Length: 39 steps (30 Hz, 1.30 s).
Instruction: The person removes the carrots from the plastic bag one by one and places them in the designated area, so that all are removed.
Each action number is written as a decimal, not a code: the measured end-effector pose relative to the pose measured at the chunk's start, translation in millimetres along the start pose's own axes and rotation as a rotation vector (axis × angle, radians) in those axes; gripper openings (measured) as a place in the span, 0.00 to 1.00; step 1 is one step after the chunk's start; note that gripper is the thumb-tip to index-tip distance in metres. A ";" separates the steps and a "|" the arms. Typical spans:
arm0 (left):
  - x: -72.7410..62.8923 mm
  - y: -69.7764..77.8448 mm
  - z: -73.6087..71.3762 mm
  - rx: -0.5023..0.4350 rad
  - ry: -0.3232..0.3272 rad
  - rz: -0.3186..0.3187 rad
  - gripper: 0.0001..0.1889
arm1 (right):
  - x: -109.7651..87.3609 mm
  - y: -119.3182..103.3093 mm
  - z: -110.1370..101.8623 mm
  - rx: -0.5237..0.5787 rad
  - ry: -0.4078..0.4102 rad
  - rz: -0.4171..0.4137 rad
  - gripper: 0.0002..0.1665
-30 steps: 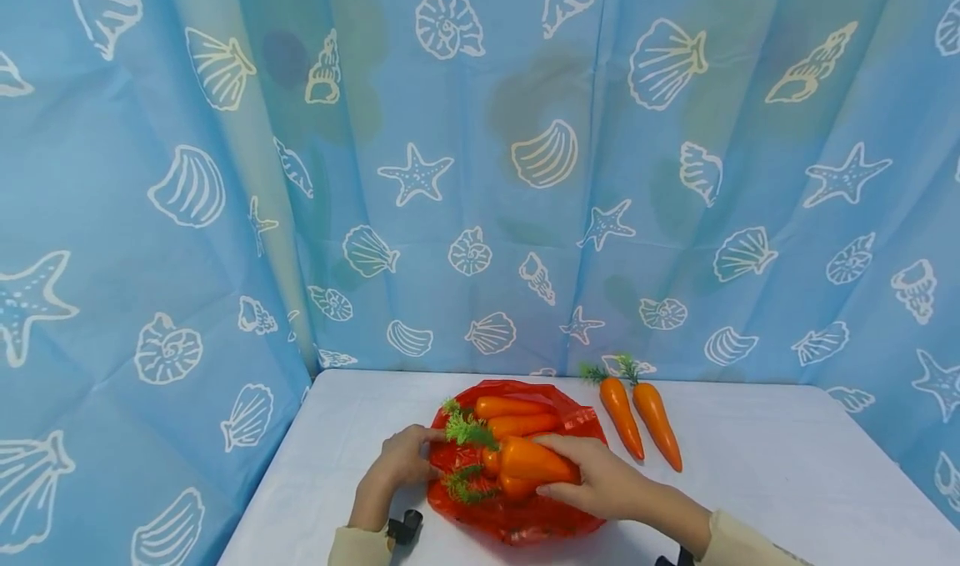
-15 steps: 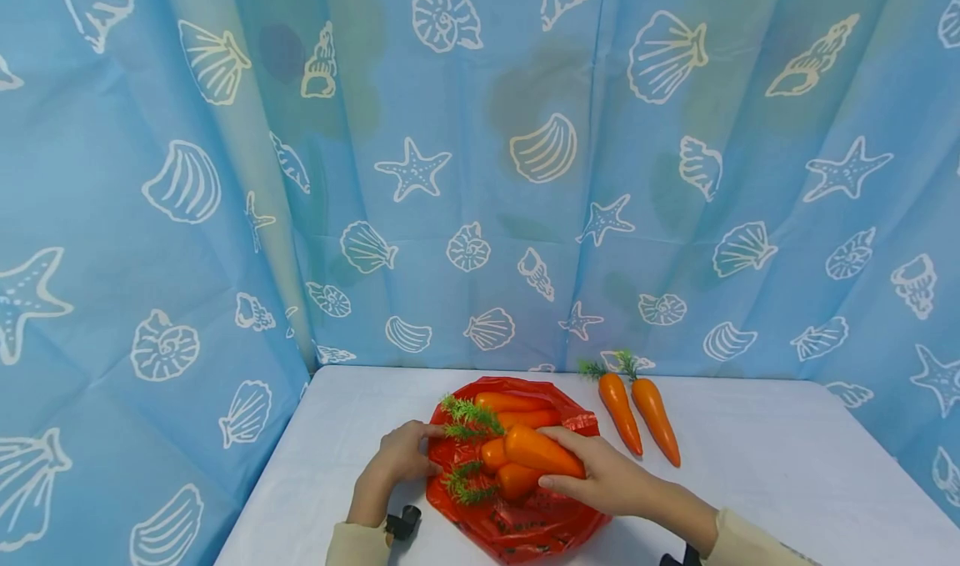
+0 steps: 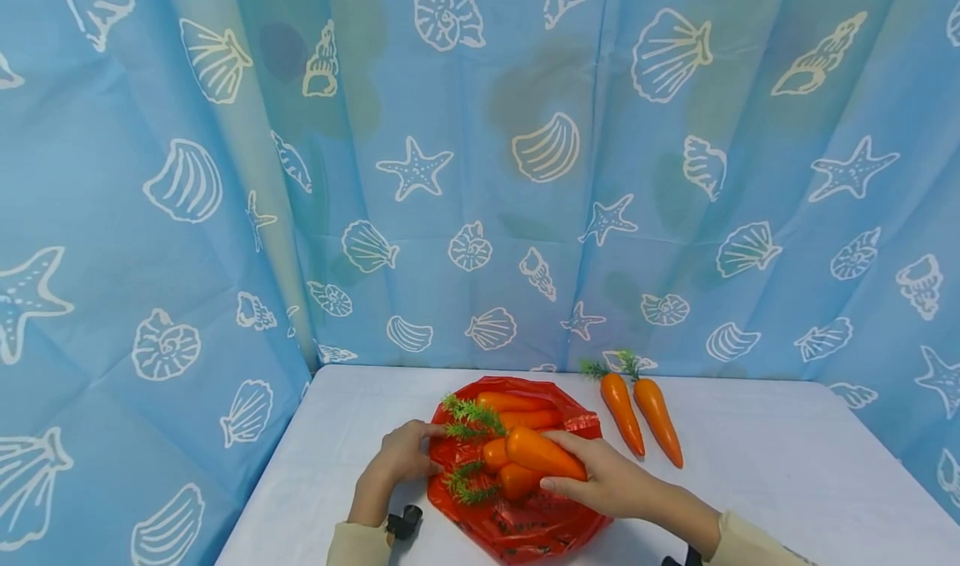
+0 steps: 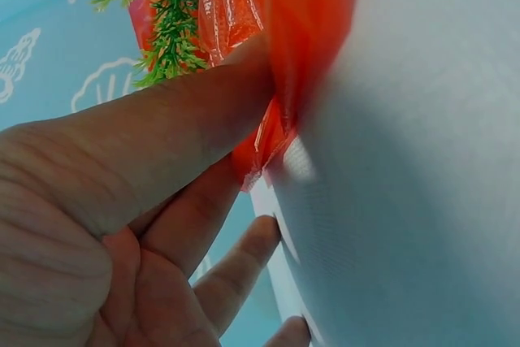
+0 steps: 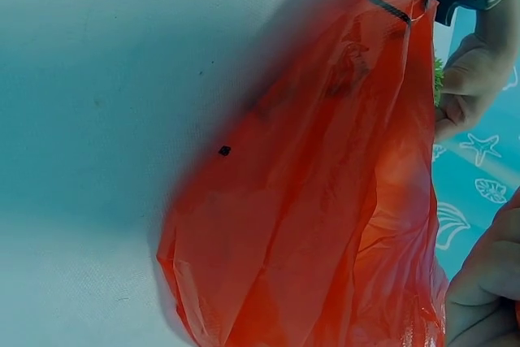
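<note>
A red plastic bag (image 3: 536, 537) lies spread open on the white table, several orange carrots with green leafy tops inside it. My left hand (image 3: 405, 452) pinches the bag's left edge; in the left wrist view the thumb (image 4: 187, 115) presses on the red film. On the opposite side, my right hand (image 3: 611, 478) grips an orange carrot (image 3: 542, 452) by its narrow end, over the bag. Other carrots (image 3: 517, 481) lie beneath and behind it. The right wrist view shows mostly the bag's outer side (image 5: 284, 225), with part of my right hand (image 5: 491, 286) at the right edge.
Two more carrots (image 3: 622, 414) (image 3: 657, 420) lie side by side on the white table (image 3: 757, 466), right of the bag. A blue curtain (image 3: 480, 174) with white shell prints hangs behind the table and along its left side.
The held carrot has tilted and shifted slightly right, its leafy top moving up. The bag's front edge has spread toward me. My left hand has stayed at the bag's edge.
</note>
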State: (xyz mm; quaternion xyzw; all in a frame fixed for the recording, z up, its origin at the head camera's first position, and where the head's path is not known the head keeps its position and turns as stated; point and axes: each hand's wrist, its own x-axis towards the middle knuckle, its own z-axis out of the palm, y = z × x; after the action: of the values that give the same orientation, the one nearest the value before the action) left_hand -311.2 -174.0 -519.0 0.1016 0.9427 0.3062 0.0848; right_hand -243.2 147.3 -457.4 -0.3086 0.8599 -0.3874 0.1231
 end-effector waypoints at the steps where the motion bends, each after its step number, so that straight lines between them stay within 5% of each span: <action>1: -0.1 0.4 0.0 0.001 -0.001 0.000 0.25 | -0.1 0.7 0.0 -0.001 -0.001 0.004 0.29; 17: 0.9 -1.0 1.3 0.019 -0.003 0.011 0.26 | -4.4 -4.7 -12.9 -0.099 0.083 0.046 0.36; 39: 0.1 0.8 -0.9 0.019 -0.009 -0.012 0.25 | -15.1 -1.7 -35.2 -0.131 0.320 -0.069 0.39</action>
State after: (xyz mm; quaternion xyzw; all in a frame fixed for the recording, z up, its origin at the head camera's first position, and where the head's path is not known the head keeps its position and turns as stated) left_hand -311.3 -173.8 -517.7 0.0980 0.9458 0.2962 0.0901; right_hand -246.5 176.7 -432.9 -0.2800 0.8808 -0.3786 -0.0491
